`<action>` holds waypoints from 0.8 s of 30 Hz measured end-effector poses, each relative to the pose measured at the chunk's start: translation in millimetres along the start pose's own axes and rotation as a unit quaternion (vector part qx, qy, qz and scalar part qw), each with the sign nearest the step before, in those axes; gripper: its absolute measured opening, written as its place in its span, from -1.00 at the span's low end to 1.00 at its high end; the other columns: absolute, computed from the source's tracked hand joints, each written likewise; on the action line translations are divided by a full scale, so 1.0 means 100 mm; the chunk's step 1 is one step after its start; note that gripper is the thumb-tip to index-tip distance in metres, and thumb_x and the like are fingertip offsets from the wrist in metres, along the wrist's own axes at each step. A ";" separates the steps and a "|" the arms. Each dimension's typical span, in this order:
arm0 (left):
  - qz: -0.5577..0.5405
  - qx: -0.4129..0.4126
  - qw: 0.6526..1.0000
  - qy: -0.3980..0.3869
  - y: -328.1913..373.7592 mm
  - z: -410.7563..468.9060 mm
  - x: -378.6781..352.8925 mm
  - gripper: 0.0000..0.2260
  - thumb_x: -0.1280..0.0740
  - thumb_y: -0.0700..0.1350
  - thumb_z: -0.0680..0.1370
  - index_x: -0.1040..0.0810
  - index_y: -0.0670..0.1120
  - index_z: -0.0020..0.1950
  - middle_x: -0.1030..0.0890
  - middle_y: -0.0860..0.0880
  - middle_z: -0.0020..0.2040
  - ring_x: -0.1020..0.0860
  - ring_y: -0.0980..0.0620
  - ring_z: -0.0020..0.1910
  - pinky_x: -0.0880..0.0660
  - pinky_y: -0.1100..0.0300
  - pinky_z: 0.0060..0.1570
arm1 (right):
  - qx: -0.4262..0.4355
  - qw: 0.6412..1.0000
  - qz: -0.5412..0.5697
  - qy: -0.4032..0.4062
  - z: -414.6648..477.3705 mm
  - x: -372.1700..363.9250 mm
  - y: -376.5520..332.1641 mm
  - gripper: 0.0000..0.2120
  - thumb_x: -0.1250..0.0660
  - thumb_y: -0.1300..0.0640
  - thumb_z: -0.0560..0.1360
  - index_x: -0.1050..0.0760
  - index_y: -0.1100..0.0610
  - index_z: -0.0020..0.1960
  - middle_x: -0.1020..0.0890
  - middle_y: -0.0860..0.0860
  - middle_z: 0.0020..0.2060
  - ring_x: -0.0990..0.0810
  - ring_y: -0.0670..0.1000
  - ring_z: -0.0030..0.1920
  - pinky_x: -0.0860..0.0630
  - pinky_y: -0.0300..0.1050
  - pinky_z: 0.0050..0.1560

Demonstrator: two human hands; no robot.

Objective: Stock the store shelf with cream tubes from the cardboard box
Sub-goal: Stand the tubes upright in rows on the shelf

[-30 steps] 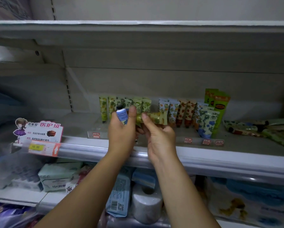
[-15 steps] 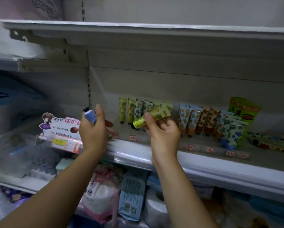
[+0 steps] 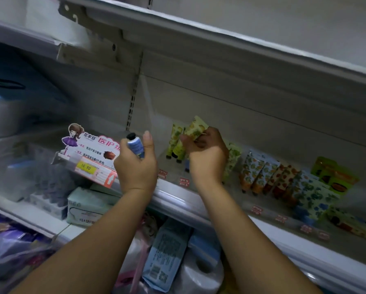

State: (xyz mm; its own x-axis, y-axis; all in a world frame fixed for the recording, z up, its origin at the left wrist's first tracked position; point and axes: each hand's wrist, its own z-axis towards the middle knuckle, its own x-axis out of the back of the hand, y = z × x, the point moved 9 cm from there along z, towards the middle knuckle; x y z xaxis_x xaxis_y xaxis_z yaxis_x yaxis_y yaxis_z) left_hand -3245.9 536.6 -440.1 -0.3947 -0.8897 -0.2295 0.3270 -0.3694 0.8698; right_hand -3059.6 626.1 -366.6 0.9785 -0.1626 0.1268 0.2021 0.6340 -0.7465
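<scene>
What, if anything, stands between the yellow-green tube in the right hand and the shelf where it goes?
Nothing visible blocks it. The right hand holds the yellow-green tube right at the row of green tubes standing on the shelf, with bare shelf to their left.

The grey shelf (image 3: 178, 199) carries a green carton (image 3: 335, 177). Just left of the carton stand blue-flowered tubes (image 3: 313, 196), further left orange-patterned tubes (image 3: 262, 175), furthest left green-patterned tubes (image 3: 174, 141). Right of the carton lie flat tubes (image 3: 352, 225).
</scene>
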 end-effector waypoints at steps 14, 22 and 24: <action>-0.035 0.035 0.999 0.014 -0.14 0.06 0.05 -0.57 -0.17 0.45 0.51 -0.37 0.09 -0.18 -0.64 -0.20 -0.20 -0.63 -0.14 -0.32 -0.58 0.09 -0.28 | 0.018 0.960 -0.223 -0.168 0.19 -0.76 0.01 -0.66 -0.36 0.15 0.58 -0.30 0.13 0.28 -0.50 -0.02 -0.25 -0.57 0.08 -0.13 -0.54 -0.03 -0.13; -0.029 0.027 0.999 0.010 -0.13 0.06 0.04 -0.59 -0.14 0.45 0.51 -0.34 0.11 -0.17 -0.64 -0.16 -0.26 -0.63 -0.12 -0.30 -0.56 0.12 -0.29 | 0.015 0.942 -0.275 -0.189 0.20 -0.79 0.07 -0.89 -0.23 0.08 0.64 -0.38 0.07 0.14 -0.60 -0.01 -0.18 -0.55 -0.02 -0.23 -0.45 -0.24 -0.22; -0.032 0.026 0.999 0.007 -0.13 0.06 0.05 -0.59 -0.15 0.43 0.52 -0.34 0.10 -0.17 -0.64 -0.14 -0.29 -0.64 -0.11 -0.32 -0.55 0.16 -0.29 | 0.032 0.932 -0.300 -0.203 0.17 -0.82 0.05 -0.79 -0.24 0.06 0.63 -0.41 0.12 0.22 -0.63 0.16 -0.03 -0.61 0.16 -0.03 -0.53 -0.07 0.01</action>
State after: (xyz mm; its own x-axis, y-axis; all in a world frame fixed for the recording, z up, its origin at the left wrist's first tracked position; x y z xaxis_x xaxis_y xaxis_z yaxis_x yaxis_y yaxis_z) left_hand -3256.8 538.6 -449.7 -0.4010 -0.8689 -0.2902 0.2572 -0.4109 0.8747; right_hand -3138.2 655.2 -370.0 0.6211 -0.2099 0.7551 0.7065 0.5669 -0.4236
